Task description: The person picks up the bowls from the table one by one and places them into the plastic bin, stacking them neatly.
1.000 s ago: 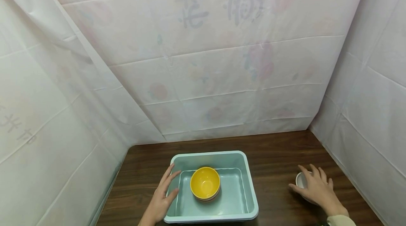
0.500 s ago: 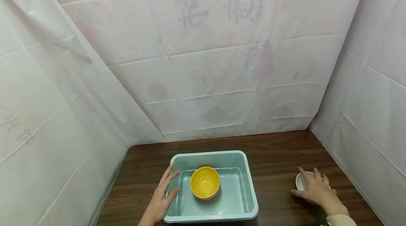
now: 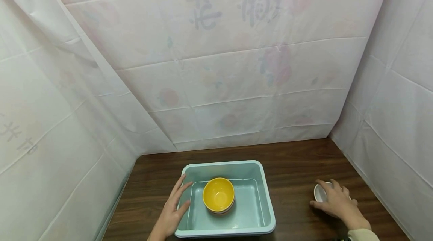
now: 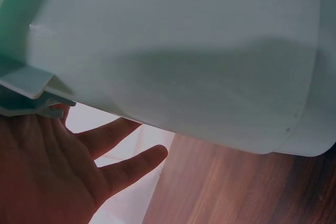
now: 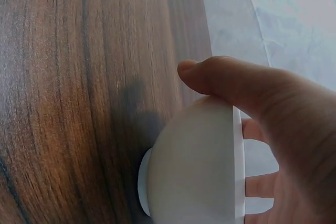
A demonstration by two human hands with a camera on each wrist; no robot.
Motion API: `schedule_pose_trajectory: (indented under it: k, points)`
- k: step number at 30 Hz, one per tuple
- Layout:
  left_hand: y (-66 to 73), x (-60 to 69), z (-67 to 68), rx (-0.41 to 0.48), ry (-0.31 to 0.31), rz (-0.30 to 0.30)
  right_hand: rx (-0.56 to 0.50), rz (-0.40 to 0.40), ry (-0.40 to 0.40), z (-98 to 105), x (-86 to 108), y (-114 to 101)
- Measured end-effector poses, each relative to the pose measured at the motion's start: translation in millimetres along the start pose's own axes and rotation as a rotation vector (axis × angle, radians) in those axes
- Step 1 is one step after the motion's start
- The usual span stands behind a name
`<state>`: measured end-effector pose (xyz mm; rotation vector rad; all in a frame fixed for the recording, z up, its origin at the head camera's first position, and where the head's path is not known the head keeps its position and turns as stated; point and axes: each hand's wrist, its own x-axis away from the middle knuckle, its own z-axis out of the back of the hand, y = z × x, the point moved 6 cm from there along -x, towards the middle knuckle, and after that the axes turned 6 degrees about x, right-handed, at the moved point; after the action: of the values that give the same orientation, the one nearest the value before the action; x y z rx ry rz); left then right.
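On the right of the table, my right hand [image 3: 339, 202] grips a white bowl [image 3: 319, 193] from above. In the right wrist view the thumb [image 5: 215, 74] presses the outside of this bowl [image 5: 197, 166] near its rim, and the other fingers reach across its mouth. Whether its foot touches the wood cannot be told. My left hand [image 3: 171, 211] lies at the left rim of a pale blue-green plastic basin [image 3: 248, 214], with fingers spread. The left wrist view shows that hand [image 4: 58, 171] against the basin's outer wall [image 4: 199, 87]. A yellow bowl [image 3: 218, 195] tops a stack inside the basin.
The dark wood table [image 3: 291, 165] spans the space between basin and white bowl. White sheeting [image 3: 236, 113] hangs behind the table, with more sheeting [image 3: 399, 128] along the right and left sides.
My right fingers have drawn in around the white bowl, and thumb and fingers sit closer to its rim. The left hand, basin and yellow bowl stay put.
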<state>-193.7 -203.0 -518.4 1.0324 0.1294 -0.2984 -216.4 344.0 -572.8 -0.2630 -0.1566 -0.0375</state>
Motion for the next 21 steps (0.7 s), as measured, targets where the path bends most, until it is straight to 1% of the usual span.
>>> schedule_pose_trajectory:
  k: [12, 16, 21]
  points:
    - [-1.0, -0.3, 0.4, 0.012, 0.002, 0.010, 0.025, 0.051, 0.052, 4.3, -1.5, -6.2]
    - [-0.9, -0.4, 0.4, 0.006, 0.002, 0.002, 0.023, 0.053, 0.060, 3.2, -2.0, -7.3]
    - [-0.7, -0.1, 0.2, 0.006, 0.002, 0.005, 0.020, 0.062, 0.092, 2.1, -1.2, -9.2]
